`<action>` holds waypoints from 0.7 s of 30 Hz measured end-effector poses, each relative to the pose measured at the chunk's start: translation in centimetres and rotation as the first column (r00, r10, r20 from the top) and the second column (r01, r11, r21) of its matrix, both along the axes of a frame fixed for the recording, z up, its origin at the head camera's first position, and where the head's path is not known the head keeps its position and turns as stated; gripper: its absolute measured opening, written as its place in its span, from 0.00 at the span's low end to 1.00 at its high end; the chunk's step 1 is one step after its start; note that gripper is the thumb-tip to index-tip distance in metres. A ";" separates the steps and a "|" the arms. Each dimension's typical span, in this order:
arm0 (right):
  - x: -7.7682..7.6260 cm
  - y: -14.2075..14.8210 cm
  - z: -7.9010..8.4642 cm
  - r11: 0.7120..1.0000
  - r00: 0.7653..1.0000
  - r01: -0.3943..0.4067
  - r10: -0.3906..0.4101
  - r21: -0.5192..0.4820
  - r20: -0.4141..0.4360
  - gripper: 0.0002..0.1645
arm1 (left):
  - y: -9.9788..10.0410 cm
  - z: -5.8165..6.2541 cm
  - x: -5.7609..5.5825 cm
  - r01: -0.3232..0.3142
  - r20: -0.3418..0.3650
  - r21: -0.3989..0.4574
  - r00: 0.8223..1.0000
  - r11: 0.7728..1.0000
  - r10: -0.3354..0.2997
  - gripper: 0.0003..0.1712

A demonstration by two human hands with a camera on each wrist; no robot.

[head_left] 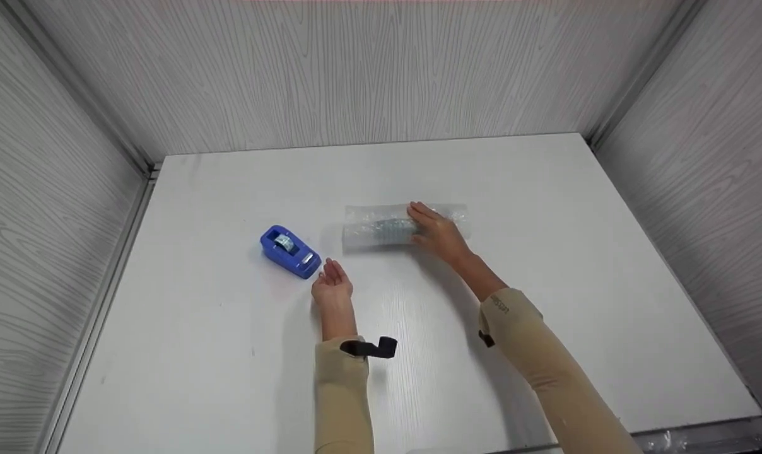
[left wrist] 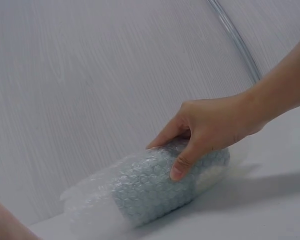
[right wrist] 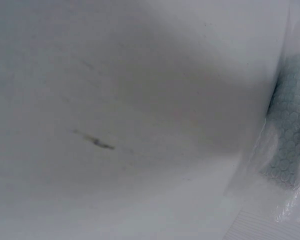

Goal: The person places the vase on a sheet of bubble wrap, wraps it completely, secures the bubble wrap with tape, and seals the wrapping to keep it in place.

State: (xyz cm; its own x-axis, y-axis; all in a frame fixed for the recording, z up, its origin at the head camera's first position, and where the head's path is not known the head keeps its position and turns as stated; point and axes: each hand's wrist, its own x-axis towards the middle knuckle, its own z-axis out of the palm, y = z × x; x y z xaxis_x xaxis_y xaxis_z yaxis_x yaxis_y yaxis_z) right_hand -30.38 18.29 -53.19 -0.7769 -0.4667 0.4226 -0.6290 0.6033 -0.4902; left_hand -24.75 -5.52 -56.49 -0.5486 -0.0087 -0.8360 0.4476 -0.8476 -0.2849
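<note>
A greenish cylindrical thing rolled in clear bubble wrap (head_left: 381, 232) lies on the table, its long side running left to right. My right hand (head_left: 441, 236) grips the roll from above, thumb on the near side and fingers over the far side. In the left wrist view, loose bubble wrap (left wrist: 87, 215) sticks out past the roll's end. My left hand (head_left: 332, 287) is turned palm up with nothing in it, its fingertips close to the front end of a blue tape dispenser (head_left: 291, 251). The right wrist view shows the wrapped roll (right wrist: 290, 120) at its right edge.
The white table (head_left: 185, 302) is bounded by a wood-grain panel (head_left: 356, 75) at the back and further panels on both sides. A black strap (head_left: 375, 347) juts from the left sleeve. Clear plastic (head_left: 677, 439) lies along the front right edge.
</note>
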 end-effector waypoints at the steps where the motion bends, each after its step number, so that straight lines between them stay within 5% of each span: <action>1: 0.0 0.0 0.0 1.000 1.000 -0.001 0.001 -0.003 0.000 0.36 | 0.2 1.4 0.5 0.011 0.014 -0.006 1.000 1.000 -0.011 0.12; 6: -0.2 0.1 -0.2 1.000 1.000 0.001 -0.001 -0.011 -0.005 0.36 | 0.3 1.9 0.6 0.084 0.018 -0.049 0.996 0.995 -0.083 0.16; 11: -0.1 0.1 -0.1 1.000 1.000 0.009 -0.009 -0.017 0.010 0.36 | -0.2 -4.4 -1.2 0.176 -0.042 -0.244 0.980 0.954 -0.192 0.20; 12: -0.1 0.1 -0.1 1.000 1.000 0.010 -0.010 -0.022 0.013 0.36 | -0.1 -4.0 -0.7 0.203 -0.036 -0.308 0.974 0.929 -0.225 0.21; 13: -0.1 0.1 -0.1 1.000 1.000 0.012 -0.012 -0.021 0.016 0.36 | 0.1 -4.0 -0.5 0.224 -0.001 -0.386 0.970 0.895 -0.243 0.22; 14: -0.1 0.1 0.0 1.000 1.000 0.016 -0.015 -0.017 0.018 0.37 | 0.5 -2.5 0.4 0.252 0.041 -0.471 0.964 0.845 -0.264 0.23; 18: -0.1 0.0 0.1 1.000 1.000 0.025 -0.025 -0.002 0.012 0.36 | 1.8 3.7 3.5 0.370 0.283 -0.745 0.929 0.555 -0.239 0.22; 21: 0.0 0.0 0.1 0.999 0.999 0.036 -0.037 0.013 0.028 0.37 | 1.8 3.5 3.6 0.382 0.357 -0.821 0.923 0.424 -0.141 0.23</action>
State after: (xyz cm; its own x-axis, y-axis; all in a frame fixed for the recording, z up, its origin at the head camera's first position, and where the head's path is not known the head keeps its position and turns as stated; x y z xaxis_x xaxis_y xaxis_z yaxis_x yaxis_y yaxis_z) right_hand -30.36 18.30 -53.10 -0.8052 -0.4428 0.3944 -0.5923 0.6318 -0.5000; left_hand -21.13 -3.69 -53.01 -0.4802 -0.6744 -0.5608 0.0997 -0.6772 0.7290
